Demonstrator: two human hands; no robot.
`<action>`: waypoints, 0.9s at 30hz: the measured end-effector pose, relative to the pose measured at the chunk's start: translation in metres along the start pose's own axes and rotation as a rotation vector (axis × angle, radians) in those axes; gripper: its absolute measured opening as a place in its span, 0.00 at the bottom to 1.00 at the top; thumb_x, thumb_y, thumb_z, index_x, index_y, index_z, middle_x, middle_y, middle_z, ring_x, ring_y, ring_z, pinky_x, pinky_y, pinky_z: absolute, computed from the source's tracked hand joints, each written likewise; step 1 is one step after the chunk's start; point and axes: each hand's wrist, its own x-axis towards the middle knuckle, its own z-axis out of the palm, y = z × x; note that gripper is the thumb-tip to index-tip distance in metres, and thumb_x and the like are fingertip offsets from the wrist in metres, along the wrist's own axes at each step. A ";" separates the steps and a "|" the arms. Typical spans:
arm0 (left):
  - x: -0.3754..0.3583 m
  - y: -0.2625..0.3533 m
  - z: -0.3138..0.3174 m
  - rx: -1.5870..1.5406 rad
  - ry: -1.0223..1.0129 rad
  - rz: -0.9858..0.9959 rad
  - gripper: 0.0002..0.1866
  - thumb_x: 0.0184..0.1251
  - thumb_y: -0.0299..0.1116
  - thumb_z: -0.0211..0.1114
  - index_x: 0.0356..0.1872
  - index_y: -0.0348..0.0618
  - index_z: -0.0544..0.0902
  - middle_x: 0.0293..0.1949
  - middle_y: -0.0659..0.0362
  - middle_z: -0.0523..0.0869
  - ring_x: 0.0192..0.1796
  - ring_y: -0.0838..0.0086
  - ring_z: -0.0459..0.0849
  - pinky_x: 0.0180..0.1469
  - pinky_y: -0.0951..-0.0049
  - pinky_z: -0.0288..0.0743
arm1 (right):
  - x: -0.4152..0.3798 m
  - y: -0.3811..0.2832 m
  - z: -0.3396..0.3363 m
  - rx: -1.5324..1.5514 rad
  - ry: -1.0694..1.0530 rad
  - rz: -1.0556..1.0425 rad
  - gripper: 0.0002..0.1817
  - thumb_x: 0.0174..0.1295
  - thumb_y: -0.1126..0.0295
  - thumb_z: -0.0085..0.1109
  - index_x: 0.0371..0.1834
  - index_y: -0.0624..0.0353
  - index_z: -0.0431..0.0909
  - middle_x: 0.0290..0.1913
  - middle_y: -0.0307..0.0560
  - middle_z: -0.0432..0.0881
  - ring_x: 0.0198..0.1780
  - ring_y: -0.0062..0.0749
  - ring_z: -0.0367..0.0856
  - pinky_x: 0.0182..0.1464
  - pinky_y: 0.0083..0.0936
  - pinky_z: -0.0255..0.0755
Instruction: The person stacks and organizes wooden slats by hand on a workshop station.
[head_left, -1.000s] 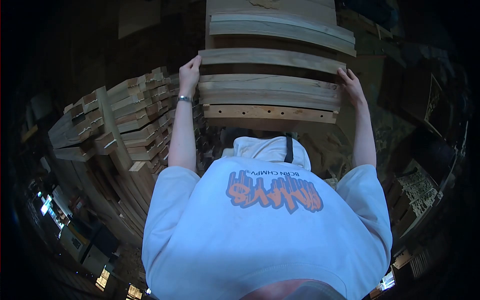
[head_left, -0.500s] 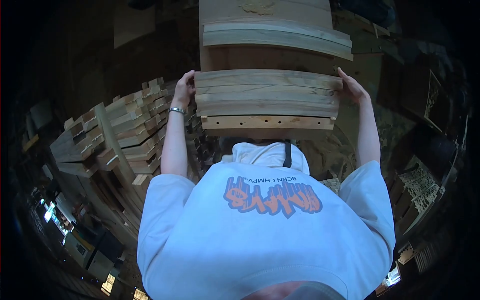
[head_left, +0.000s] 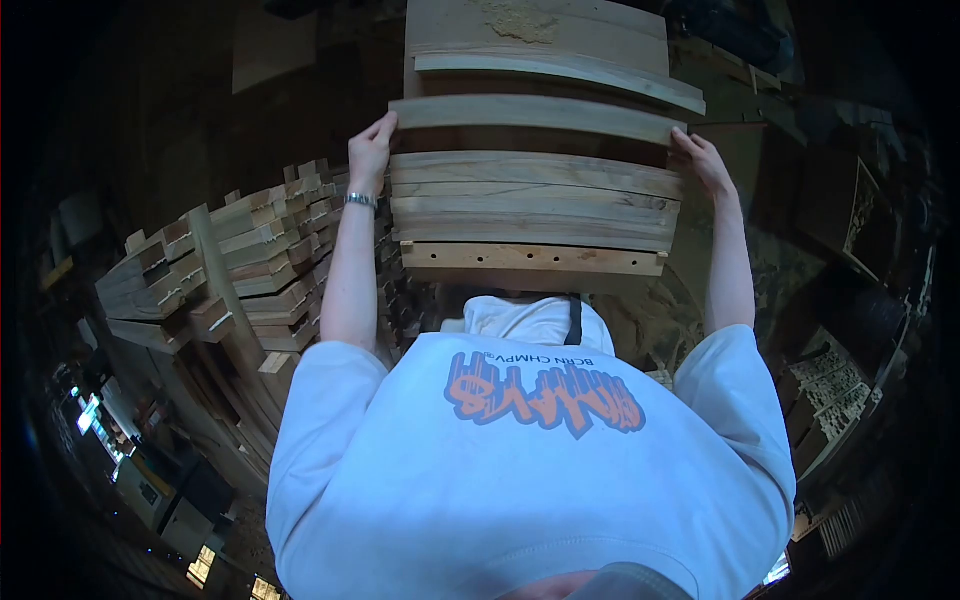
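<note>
A single wooden strip (head_left: pixel 530 115) spans the space between my hands. My left hand (head_left: pixel 370 155) pinches its left end, and at the right end my right hand (head_left: pixel 703 162) grips it with fingers and thumb. Nearer my body lie several boards side by side (head_left: pixel 530 195), with a paler strip with a row of dark holes (head_left: pixel 530 259) along their near edge. Beyond the held strip, another pale strip (head_left: pixel 560 78) rests on the wide board (head_left: pixel 600 30), which has sawdust (head_left: pixel 515 20) on it.
Stacked wooden pieces (head_left: pixel 265 265) stand to the left, close to my left forearm. A dark machine part (head_left: pixel 740 35) is at the upper right. More piled wood (head_left: pixel 830 390) sits at the lower right.
Both hands have closed on one strip, which now lies nearer the board group, apart from the far strip. The hands were at the ends of the near boards before.
</note>
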 end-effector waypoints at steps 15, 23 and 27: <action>-0.026 -0.012 -0.034 -0.239 -0.304 -0.212 0.20 0.68 0.38 0.66 0.55 0.34 0.80 0.49 0.58 0.85 0.51 0.77 0.82 0.54 0.77 0.75 | -0.017 -0.001 0.002 -0.082 0.040 0.117 0.24 0.60 0.42 0.63 0.41 0.53 0.80 0.32 0.28 0.77 0.27 0.08 0.67 0.25 0.12 0.56; 0.027 -0.004 -0.028 -0.386 -0.259 -0.301 0.19 0.70 0.39 0.64 0.55 0.35 0.80 0.47 0.57 0.85 0.51 0.75 0.82 0.54 0.73 0.77 | 0.037 -0.030 -0.016 0.013 0.029 0.093 0.34 0.64 0.40 0.58 0.56 0.61 0.81 0.49 0.43 0.84 0.47 0.23 0.79 0.53 0.22 0.71; 0.056 0.055 0.016 -0.155 -0.147 -0.055 0.20 0.71 0.40 0.63 0.53 0.33 0.81 0.48 0.55 0.85 0.54 0.73 0.82 0.58 0.70 0.77 | 0.049 -0.032 0.008 -0.130 0.369 -0.276 0.31 0.60 0.44 0.65 0.51 0.63 0.83 0.43 0.40 0.86 0.43 0.21 0.79 0.47 0.20 0.70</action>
